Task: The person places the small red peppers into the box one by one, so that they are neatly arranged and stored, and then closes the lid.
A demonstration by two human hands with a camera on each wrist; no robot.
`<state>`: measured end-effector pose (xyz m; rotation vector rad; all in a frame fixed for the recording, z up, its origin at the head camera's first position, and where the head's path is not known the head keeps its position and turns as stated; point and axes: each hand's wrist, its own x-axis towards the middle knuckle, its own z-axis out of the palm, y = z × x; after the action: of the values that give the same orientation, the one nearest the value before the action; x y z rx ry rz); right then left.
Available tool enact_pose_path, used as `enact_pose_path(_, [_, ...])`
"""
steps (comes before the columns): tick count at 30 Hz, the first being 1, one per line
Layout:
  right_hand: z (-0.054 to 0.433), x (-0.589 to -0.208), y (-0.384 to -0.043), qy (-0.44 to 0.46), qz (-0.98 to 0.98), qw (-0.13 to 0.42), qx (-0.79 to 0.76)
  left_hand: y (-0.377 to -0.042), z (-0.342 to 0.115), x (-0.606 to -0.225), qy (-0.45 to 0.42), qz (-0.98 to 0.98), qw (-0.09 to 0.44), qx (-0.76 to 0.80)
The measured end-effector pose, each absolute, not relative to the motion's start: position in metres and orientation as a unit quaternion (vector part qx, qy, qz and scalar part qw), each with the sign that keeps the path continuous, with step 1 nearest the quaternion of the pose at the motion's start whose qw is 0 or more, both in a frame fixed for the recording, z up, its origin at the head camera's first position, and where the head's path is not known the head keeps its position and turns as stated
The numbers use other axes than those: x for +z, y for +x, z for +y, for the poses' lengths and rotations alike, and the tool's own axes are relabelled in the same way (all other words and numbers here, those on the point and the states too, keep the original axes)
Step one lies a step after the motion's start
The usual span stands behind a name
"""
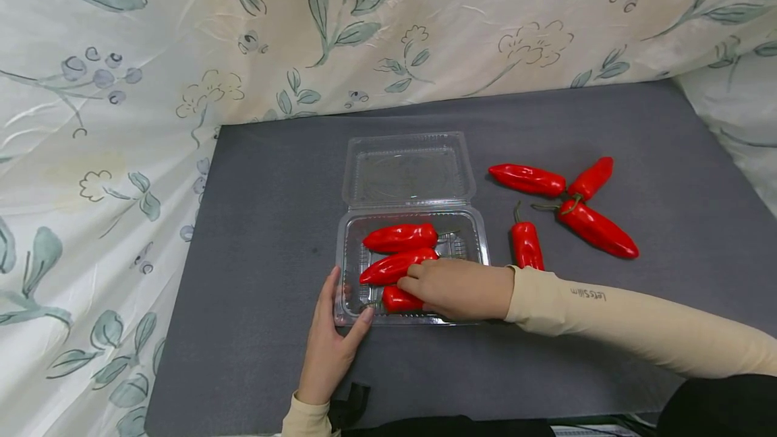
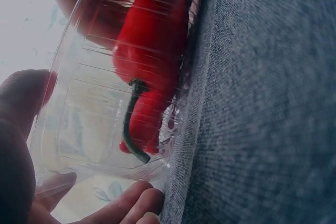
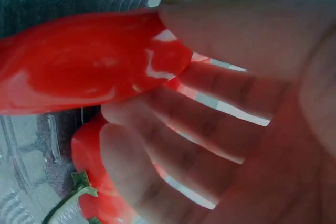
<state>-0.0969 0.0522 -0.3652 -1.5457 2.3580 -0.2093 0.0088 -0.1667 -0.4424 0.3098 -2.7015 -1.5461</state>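
Note:
A clear plastic clamshell container [image 1: 340, 235] lies with its lid [image 1: 409, 170] folded back. Inside are three shiny red peppers: a far one [image 1: 397, 239], a middle one [image 1: 388, 268] and a near one [image 1: 400, 300] with its stem to the left. My right hand [image 1: 464, 288] reaches in from the right and holds the near red pepper [image 3: 89, 61] between thumb and fingers; its right end is hidden in the head view. At the near left corner, my left hand [image 1: 330, 349] touches the container, thumb and forefinger spread apart. Through the clear wall, a green stem [image 2: 128, 124] shows.
Right of the container, more red peppers lie on the grey table [image 1: 273, 221]: one at the back [image 1: 528, 179], one beside it [image 1: 591, 179], one slanting [image 1: 597, 229], and one [image 1: 527, 245] partly behind my right sleeve. A floral cloth [image 1: 243, 32] hangs behind the table.

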Motion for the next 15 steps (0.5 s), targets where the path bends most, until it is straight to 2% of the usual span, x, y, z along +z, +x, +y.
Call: enact_pose_path(15, [0.054, -0.3601, -0.0972, -0.519, 0.839, 0.143, -0.078, 0.0097, -0.1674, -0.4432, 0.098, -0.861, 0.007, -0.5])
